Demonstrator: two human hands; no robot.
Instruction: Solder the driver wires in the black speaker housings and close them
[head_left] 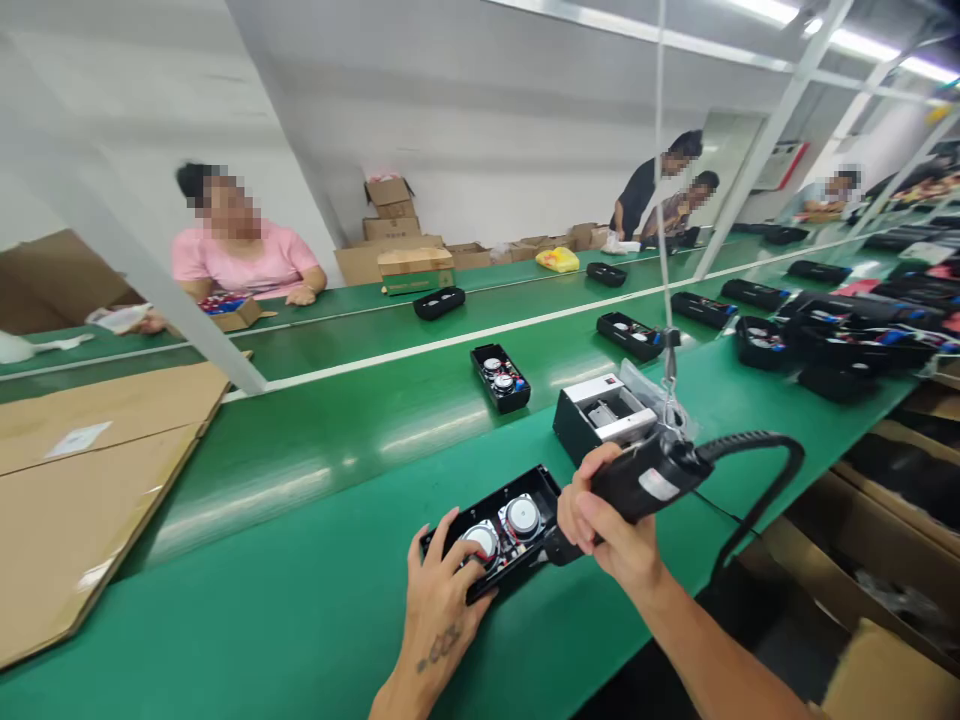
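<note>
A black speaker housing (523, 580) lies on the green bench in front of me, with two round silver speaker drivers (523, 516) and some wiring inside. Gripping its left end is my left hand (448, 580), the fingers bent over the rim near one driver. My right hand (607, 510) is wrapped round a black electric screwdriver (651, 478), which hangs from a cord and has a thick cable at its rear. The screwdriver is tilted, its nose at the right end of the housing. I cannot see the tip clearly.
Just behind the screwdriver stands a black and white screw feeder (606, 412). More speaker housings (500, 378) sit along the green belt, with a pile (840, 340) at right. Flat cardboard (97, 490) lies left, beside a metal post (187, 310). Several people sit or stand across the line.
</note>
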